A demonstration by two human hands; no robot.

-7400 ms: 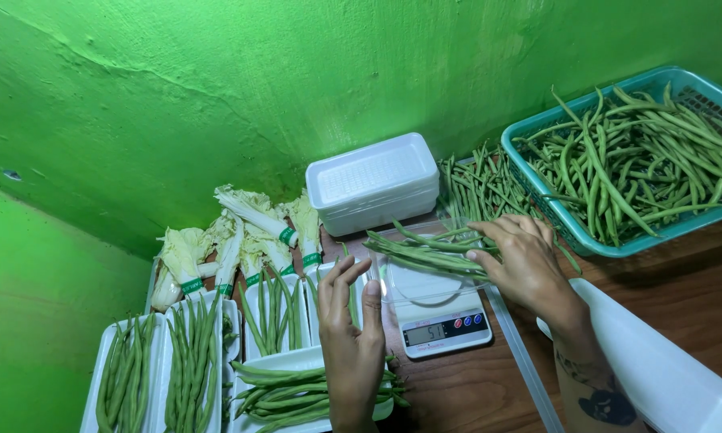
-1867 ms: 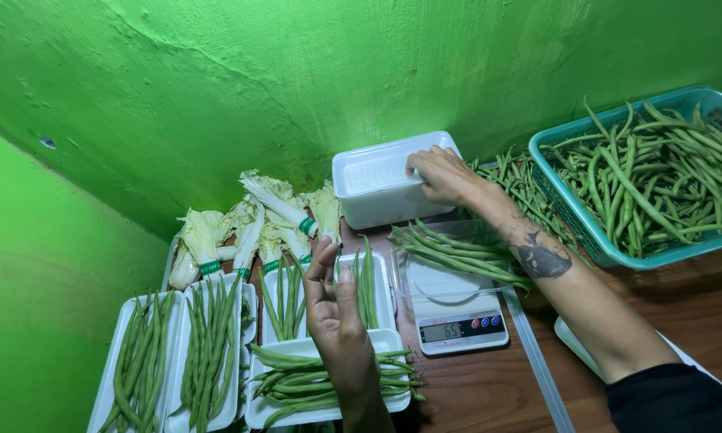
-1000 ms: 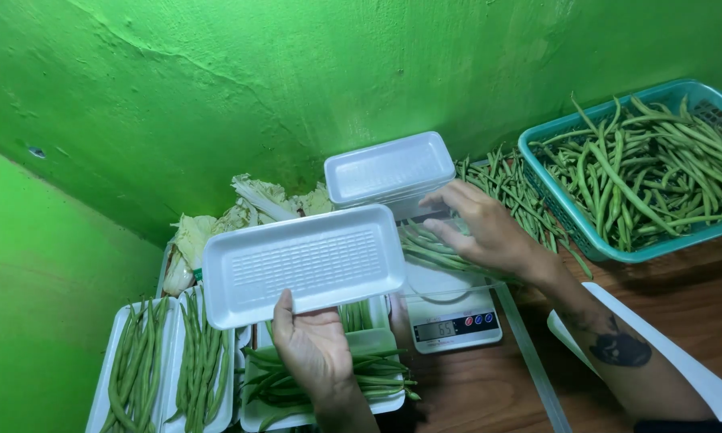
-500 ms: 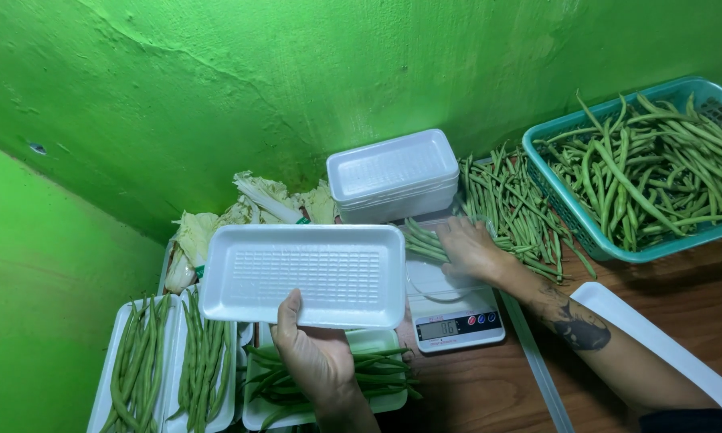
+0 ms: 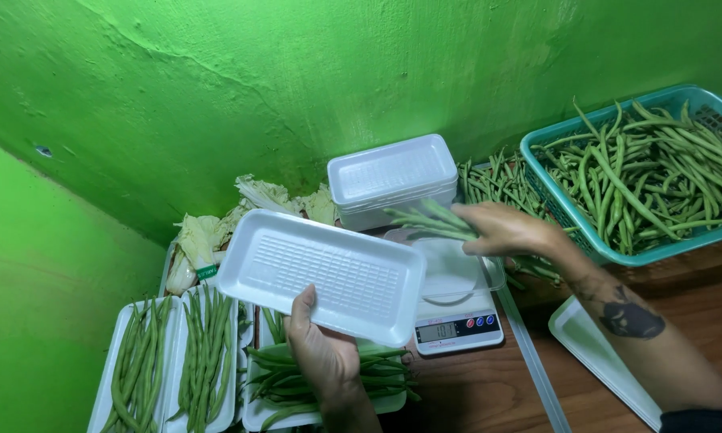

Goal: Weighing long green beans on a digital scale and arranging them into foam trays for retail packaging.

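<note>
Two hands: left hand (image 5: 322,353) grips an empty foam tray (image 5: 322,274); right hand (image 5: 509,231) clutches green beans (image 5: 427,220) (apparently above the scale (image 5: 455,305)).

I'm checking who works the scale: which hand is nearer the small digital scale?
Right. The right hand grips a bunch of green beans just over the digital scale. The left hand is lower left of it, holding up an empty white foam tray.
</note>
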